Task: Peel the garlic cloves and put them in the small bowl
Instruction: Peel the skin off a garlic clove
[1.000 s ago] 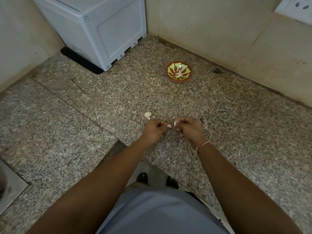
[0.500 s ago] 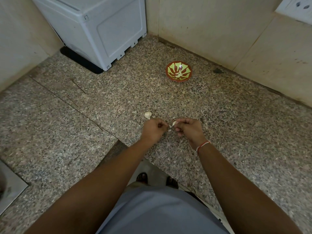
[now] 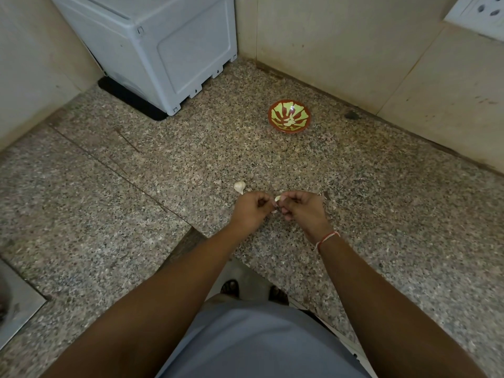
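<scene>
Speckled granite counter (image 3: 136,214), corner spot, tiled walls on both sides.
Far left: grey-white plastic appliance (image 3: 163,45) on a black mat (image 3: 128,99), tucked into the corner. Beige wall tiles (image 3: 341,45) along the far edge, white socket plate (image 3: 480,12) up at far right. Dark smudge (image 3: 351,115) by the base of the right wall. Seam line (image 3: 122,170) cutting diagonally across the stone. Near left: a steel sink edge (image 3: 16,304). Near centre, below the counter edge: grey clothing (image 3: 259,342) and sandalled toes (image 3: 229,286) on the floor.
</scene>
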